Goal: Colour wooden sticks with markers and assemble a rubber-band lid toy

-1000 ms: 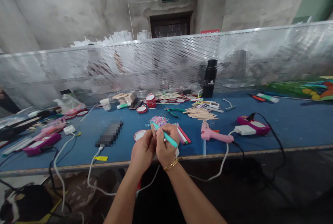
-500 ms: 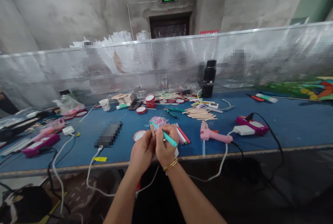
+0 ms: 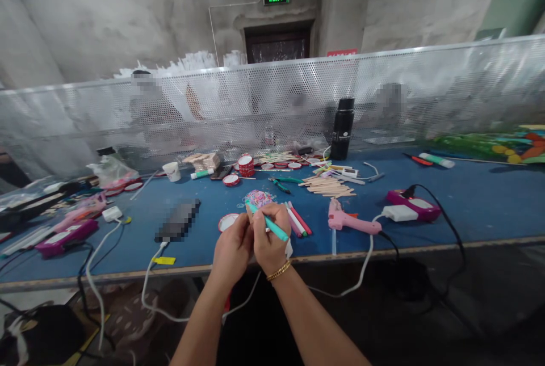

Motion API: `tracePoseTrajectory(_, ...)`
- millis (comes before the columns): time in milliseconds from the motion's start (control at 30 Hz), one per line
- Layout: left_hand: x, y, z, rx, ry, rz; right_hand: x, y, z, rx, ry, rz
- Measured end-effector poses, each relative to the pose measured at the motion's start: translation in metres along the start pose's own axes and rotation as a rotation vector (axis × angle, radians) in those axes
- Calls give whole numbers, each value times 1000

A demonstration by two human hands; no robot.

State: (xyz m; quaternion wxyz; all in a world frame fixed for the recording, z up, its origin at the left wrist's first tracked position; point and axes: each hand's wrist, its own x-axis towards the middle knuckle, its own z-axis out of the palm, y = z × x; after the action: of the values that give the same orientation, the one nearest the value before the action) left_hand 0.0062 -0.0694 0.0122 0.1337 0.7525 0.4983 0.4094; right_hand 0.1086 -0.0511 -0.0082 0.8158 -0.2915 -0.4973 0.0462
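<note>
A turquoise marker (image 3: pixel 276 227) slants between the fingers of my right hand (image 3: pixel 272 241), which are closed round it. My left hand (image 3: pixel 232 247) is pressed against my right one, its fingers pinching a small, pale wooden-looking piece that is mostly hidden. Just beyond my fingertips lies a heap of small coloured bands (image 3: pixel 260 198). Red and white markers (image 3: pixel 300 219) rest right of my right hand. A round red-rimmed lid (image 3: pixel 227 221) is partly behind my left hand.
A pink glue gun (image 3: pixel 351 223) and a purple power strip (image 3: pixel 413 206) with cables lie on the right. Wooden sticks (image 3: pixel 327 184), pliers (image 3: pixel 281 184) and a black bottle (image 3: pixel 342 129) stand or lie farther back. A phone (image 3: pixel 177 220) is on the left.
The turquoise marker has shifted very slightly left and down at its rear end, with a small shift of my right fingers. The rest looks the same.
</note>
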Motion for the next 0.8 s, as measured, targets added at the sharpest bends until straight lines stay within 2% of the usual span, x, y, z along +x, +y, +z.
tracePoseTrajectory(233, 0, 0, 0, -2, -9, 12, 0, 2, 1, 0, 59, -8)
tracePoseTrajectory(800, 0, 0, -1, -3, -4, 18, 0, 0, -1, -12, 23, 17)
